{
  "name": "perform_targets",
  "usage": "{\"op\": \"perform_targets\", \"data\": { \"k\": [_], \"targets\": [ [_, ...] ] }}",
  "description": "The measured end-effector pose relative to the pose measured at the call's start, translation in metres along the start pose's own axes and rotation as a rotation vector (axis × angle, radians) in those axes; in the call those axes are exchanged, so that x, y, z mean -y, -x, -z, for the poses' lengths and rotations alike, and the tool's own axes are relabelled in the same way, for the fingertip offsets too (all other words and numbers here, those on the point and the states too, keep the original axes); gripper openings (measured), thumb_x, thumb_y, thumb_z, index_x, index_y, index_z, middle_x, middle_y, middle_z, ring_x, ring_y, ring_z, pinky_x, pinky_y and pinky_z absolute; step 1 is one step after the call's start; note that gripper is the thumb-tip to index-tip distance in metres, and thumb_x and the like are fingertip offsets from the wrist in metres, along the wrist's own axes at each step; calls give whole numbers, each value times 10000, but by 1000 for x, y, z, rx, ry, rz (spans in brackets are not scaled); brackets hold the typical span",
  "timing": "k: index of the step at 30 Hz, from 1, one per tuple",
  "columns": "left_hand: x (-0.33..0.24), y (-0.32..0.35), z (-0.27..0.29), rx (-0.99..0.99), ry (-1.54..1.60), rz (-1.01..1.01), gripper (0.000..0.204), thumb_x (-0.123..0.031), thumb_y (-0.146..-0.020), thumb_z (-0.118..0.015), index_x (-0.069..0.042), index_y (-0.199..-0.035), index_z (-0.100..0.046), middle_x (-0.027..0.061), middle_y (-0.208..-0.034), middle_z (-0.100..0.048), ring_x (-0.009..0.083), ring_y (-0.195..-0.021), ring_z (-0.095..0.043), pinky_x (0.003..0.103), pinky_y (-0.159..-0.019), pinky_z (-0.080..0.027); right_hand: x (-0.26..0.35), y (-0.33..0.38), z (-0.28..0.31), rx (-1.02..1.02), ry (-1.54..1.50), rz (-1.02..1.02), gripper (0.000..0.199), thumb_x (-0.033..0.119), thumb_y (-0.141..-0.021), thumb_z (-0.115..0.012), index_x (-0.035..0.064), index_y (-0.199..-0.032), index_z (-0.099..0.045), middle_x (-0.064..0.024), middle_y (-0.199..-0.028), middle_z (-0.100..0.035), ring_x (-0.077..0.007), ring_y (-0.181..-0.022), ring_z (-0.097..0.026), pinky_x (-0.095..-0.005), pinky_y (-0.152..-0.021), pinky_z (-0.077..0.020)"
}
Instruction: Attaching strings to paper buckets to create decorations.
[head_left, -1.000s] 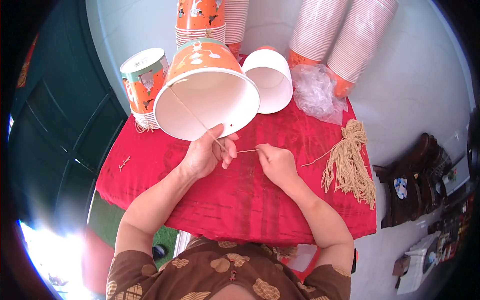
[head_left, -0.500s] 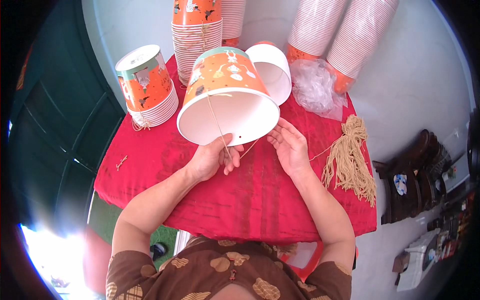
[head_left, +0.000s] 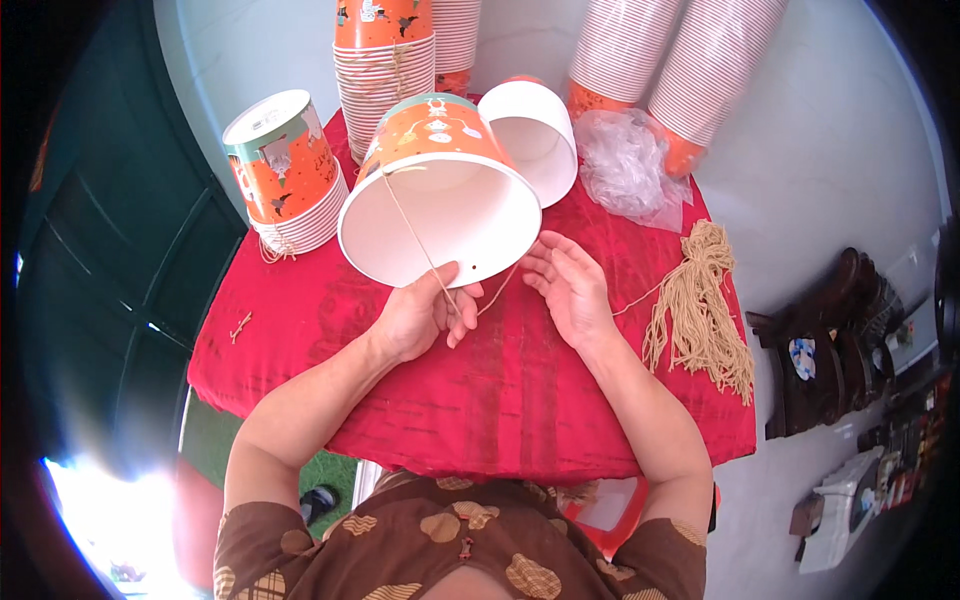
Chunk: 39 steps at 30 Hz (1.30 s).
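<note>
1. Paper bucket [head_left: 440, 190] lies tipped on the red bench [head_left: 520, 400], mouth toward the person
2. Left hand [head_left: 420, 315] pinches the string [head_left: 415, 235] at the rim; right hand [head_left: 568, 290] open, fingers loose beside it
3. Bucket looks light, crushable; best held by the stiff rim

A red cloth [head_left: 480, 400] covered the table. At its far edge stood tall stacks of paper buckets [head_left: 385, 70], with a shorter stack [head_left: 285, 170] at the left and a single white bucket [head_left: 530, 140] lying on its side. Crumpled clear plastic [head_left: 625, 165] lay just beside leaning stacks [head_left: 680, 60], near a bundle of tan strings [head_left: 700, 310]
</note>
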<state>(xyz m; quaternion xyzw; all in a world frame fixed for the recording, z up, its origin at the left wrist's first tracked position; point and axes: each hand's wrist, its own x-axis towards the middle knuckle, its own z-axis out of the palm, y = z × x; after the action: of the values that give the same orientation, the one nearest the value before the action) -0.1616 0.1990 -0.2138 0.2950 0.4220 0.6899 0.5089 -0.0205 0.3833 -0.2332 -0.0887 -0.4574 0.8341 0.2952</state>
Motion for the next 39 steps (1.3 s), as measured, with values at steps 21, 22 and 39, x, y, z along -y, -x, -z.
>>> {"op": "perform_targets", "data": {
  "k": [21,22,39],
  "targets": [
    [3,6,-7,44,47,99,400,-293,-1031,-366,11,-933,-607,138,-638,-644,178,-460,-587,265,-386,-459,0,3,-15,-184,1901,242,304,285,-861,-646,-4,-769,-648,-218,-777,-666,-369,-736,-673,-485,-624,-538],
    [2,6,-9,66,41,108,404,-302,-1029,-372,13,-932,-607,140,-634,-644,179,-455,-584,268,-388,-462,-2,2,-18,-180,1928,239,322,313,-828,-685,0,-759,-651,-204,-769,-667,-357,-723,-676,-471,-619,-541],
    [-1,6,-7,68,83,59,449,-325,-1028,-328,12,-917,-604,160,-660,-642,197,-465,-576,279,-397,-442,-7,0,-9,-47,1496,420,110,90,-860,-611,-18,-875,-598,-191,-826,-630,-333,-746,-642,-430,-666,-507]
  ]
}}
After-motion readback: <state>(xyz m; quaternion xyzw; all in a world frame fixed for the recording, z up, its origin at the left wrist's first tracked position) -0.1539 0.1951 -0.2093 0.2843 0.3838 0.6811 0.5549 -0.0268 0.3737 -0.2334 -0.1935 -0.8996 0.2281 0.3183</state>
